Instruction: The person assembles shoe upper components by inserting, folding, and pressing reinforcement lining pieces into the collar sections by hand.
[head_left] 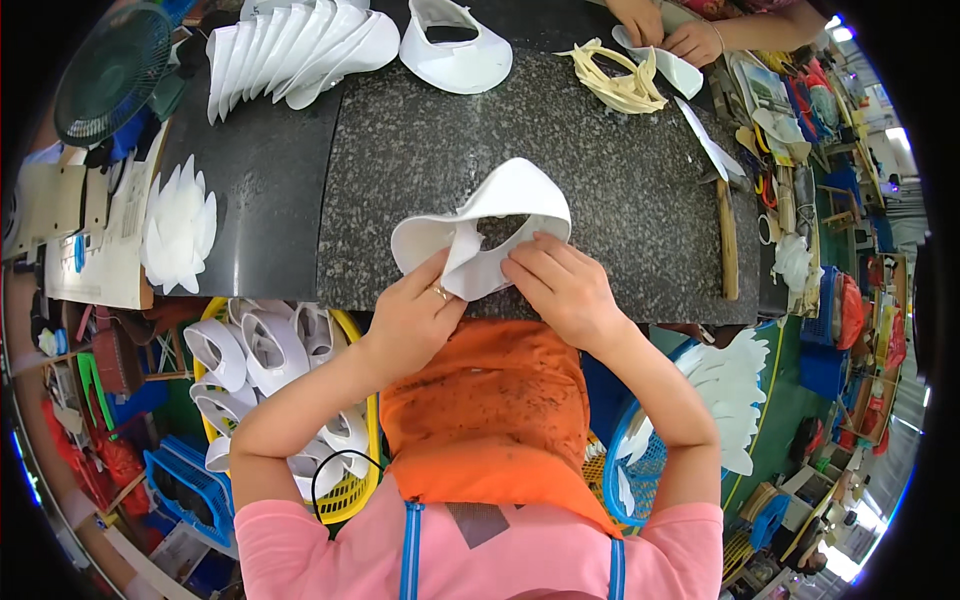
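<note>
Near the front edge of the dark stone worktop (400, 160), a white shoe upper (525, 190) is held up, curved into a ring with an opening in its middle. My left hand (418, 308), with a ring on one finger, pinches its lower left edge where a flap folds over. On the lower right side, my right hand (563, 285) grips the rim between thumb and fingers. The thumb tips are partly hidden behind the white material. Another white upper (455, 65) lies flat at the far side of the worktop, apart from both hands.
A fanned stack of white pieces (300, 50) lies far left, with a smaller white pile (180, 225) nearer. Cream strips (615, 80) lie far right, near a co-worker's hands (665, 30). Below stand a yellow basket (350, 500) of uppers and a blue basket (640, 480) with white pieces.
</note>
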